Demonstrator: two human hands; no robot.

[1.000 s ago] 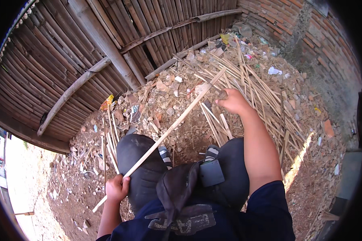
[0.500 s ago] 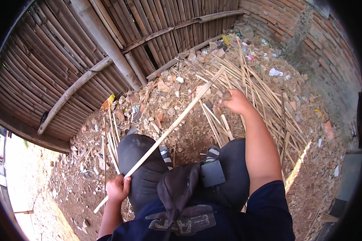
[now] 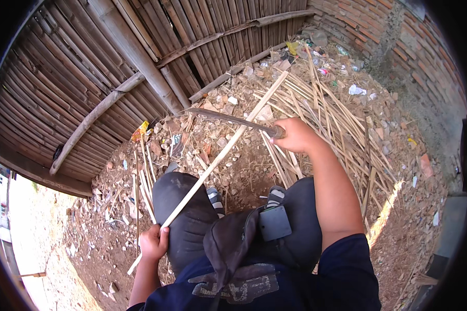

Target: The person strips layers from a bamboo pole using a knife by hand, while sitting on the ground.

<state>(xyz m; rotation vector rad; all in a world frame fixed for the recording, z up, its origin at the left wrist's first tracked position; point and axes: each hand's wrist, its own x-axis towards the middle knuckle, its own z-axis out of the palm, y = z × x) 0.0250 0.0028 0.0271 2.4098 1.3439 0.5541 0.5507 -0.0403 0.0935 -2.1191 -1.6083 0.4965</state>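
My left hand (image 3: pixel 153 242) is closed around the lower part of a long pale wooden strip (image 3: pixel 206 173), probably split bamboo. The strip slants up and away to the right, passing over my left knee. In my right hand (image 3: pixel 296 136) is the handle of a machete (image 3: pixel 220 116), its dark blade pointing left. The blade crosses over the upper part of the strip; whether it touches is hard to tell. Several similar strips (image 3: pixel 342 129) lie piled on the ground beyond my right hand.
A few more strips (image 3: pixel 145 179) stand beside my left knee. A bamboo wall (image 3: pixel 83 78) rises at the far left, and a brick wall (image 3: pixel 425 67) at the far right. Stones and litter cover the ground (image 3: pixel 213 140). A dark flat box (image 3: pixel 275 224) rests on my lap.
The machete has swung round so its blade points left across the strip, and my right hand has shifted slightly left. The strip's far end has moved a little up and left.
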